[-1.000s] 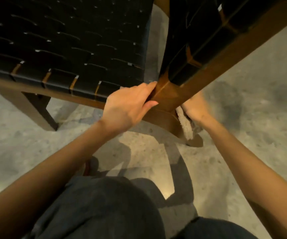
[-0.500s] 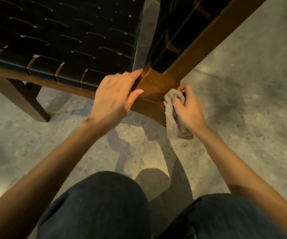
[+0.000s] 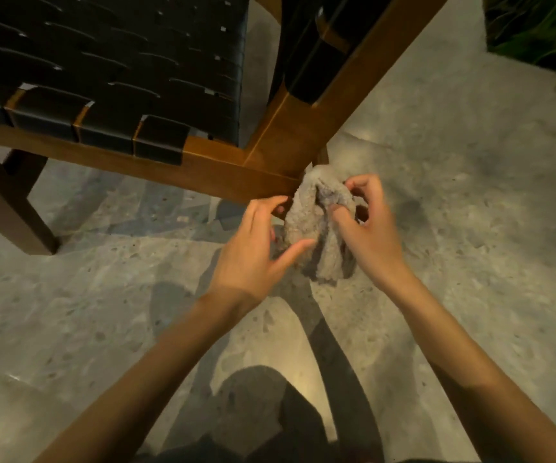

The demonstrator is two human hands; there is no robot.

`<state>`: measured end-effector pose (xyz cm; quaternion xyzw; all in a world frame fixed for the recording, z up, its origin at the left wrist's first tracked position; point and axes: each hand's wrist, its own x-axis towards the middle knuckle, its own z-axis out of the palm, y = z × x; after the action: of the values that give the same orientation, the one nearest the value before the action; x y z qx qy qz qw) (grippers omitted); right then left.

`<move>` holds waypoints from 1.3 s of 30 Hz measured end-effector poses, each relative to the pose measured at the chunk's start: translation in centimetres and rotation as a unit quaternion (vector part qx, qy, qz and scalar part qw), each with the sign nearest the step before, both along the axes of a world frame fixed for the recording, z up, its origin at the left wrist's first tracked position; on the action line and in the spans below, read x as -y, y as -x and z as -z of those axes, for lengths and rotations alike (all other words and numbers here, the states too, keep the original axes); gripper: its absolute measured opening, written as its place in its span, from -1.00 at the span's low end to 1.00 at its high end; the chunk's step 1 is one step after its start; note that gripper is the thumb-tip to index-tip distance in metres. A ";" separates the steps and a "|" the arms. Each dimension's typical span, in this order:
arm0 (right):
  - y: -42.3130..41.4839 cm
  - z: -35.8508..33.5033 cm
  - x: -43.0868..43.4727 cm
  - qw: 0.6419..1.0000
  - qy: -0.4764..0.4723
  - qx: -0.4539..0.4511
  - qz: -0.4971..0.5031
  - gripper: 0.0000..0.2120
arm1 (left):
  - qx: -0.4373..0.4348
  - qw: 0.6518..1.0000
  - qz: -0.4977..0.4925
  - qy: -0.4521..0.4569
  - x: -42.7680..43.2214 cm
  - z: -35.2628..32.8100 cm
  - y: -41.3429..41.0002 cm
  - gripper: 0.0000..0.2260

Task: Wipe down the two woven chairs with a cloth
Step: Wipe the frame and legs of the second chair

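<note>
Pinching bunched grey cloth [image 3: 316, 228] with right hand [image 3: 370, 235], just under corner of woven chair [image 3: 102, 78]. Left hand [image 3: 253, 248] curled, thumb on cloth; grip impossible to tell. Tilted wooden rail [image 3: 370, 71] overhead, blocking upper view. Speckled floor [image 3: 470, 228] beneath; plant [image 3: 537, 28] upper right.

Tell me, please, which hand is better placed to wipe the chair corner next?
Right, probably: the right hand pinches the cloth just beside the chair corner; the left hand only touches it.
</note>
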<state>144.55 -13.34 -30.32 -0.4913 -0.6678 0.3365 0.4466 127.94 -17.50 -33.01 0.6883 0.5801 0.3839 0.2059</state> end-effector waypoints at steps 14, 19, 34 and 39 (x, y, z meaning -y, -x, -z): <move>-0.1 -4.7 -0.4 0.914 -0.116 0.378 0.085 -0.82 | 0.094 0.979 -0.172 0.063 2.3 1.2 5.2 -0.78; 1.0 -4.5 -1.2 0.935 -0.077 0.336 0.085 -0.79 | 0.129 0.955 -0.258 0.070 2.9 1.5 6.3 -0.83; 2.9 2.9 -1.8 0.986 -0.120 0.113 0.035 -0.46 | 0.490 0.854 -0.151 0.087 -2.7 2.5 -0.9 -0.50; 1.3 5.9 -1.8 0.977 -0.109 0.172 0.061 -0.48 | 0.497 0.847 -0.161 0.099 -3.7 4.6 -3.5 -0.64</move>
<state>143.21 -11.58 -36.23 -0.5302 -0.7360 0.1442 0.3953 131.43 -13.77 -37.60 0.2779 0.5379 0.6432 0.4688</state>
